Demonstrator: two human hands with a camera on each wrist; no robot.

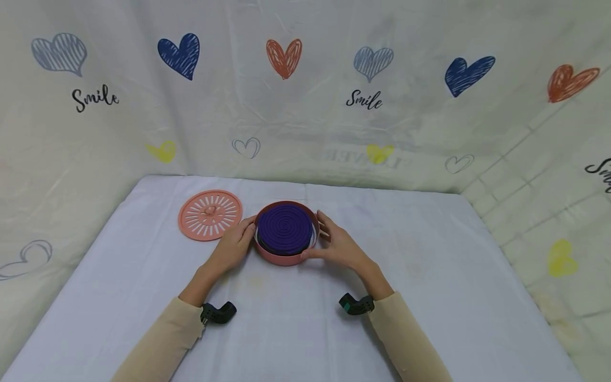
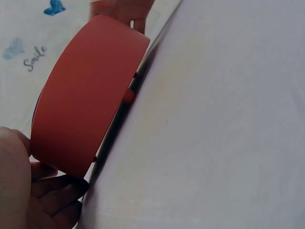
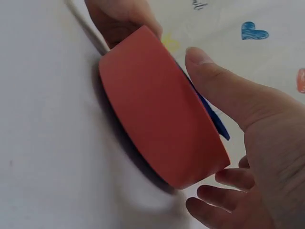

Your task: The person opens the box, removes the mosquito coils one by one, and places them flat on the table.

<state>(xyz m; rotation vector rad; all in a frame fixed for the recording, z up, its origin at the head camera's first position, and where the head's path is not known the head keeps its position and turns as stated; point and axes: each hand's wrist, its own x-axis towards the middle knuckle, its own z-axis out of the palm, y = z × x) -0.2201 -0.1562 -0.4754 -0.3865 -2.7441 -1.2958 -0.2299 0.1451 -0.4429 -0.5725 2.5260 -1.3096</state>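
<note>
A round coral-red box stands near the middle of the table in the head view. Inside it lies a purple spiral coil, like a mosquito coil; its edge rises above the rim in the right wrist view. My left hand grips the box's left side, with fingers at its lower edge in the left wrist view. At the right side is my right hand, thumb near the front rim and fingers loosely spread beside the wall. Whether those fingers press the box cannot be told.
A coral slotted round lid with a small centre knob lies flat to the left of the box, beside my left hand. White cloth covers the table. Behind and at the sides hangs a pale sheet printed with hearts and "Smile".
</note>
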